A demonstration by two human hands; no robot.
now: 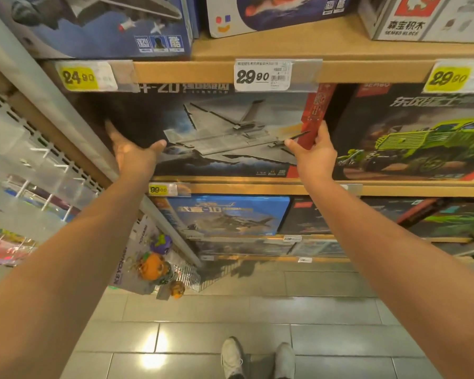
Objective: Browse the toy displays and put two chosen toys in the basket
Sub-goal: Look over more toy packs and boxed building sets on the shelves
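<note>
The dark jet box (203, 132), showing a grey brick-built plane, stood on the middle shelf (257, 184); her left hand (133, 153) and right hand (314, 154) gripped its two sides

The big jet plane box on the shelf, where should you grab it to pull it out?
Grab the jet plane box by its two short ends, one hand from each side. It is wide and flat and stands upright on the shelf, too wide for one hand. The left hand is at its left end. The right hand has its fingers round the red right edge, beside the green truck box.
</note>
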